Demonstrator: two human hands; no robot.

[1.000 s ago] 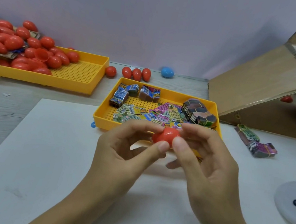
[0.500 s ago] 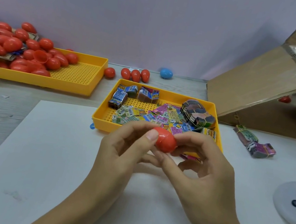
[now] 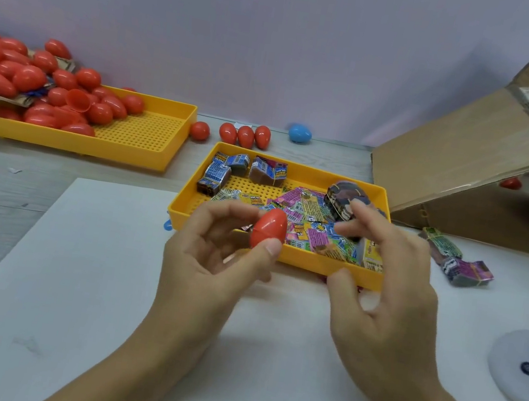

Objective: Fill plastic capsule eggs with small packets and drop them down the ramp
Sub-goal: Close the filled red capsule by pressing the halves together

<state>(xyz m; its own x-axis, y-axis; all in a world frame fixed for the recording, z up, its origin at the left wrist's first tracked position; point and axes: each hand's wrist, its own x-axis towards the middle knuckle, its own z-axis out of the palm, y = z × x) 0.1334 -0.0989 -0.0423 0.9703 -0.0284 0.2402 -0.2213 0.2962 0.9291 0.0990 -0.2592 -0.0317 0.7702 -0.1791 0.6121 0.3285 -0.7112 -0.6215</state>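
The right hand (image 3: 381,288) has let go and drawn apart, fingers relaxed and empty; the left hand (image 3: 212,261) alone pinches the closed red egg (image 3: 269,228) before the packet tray (image 3: 325,265). Filling looks done (seam shut); next, carry it to the cardboard ramp (image 3: 464,155).

The left hand (image 3: 212,261) covers the lower part of the red capsule egg (image 3: 269,228). The right hand (image 3: 381,288) hides part of the packet tray's near rim (image 3: 302,261). Right of that hand, the picture's edge cuts the white disc (image 3: 521,365) and the cardboard ramp (image 3: 471,156); packet print is unreadably small.
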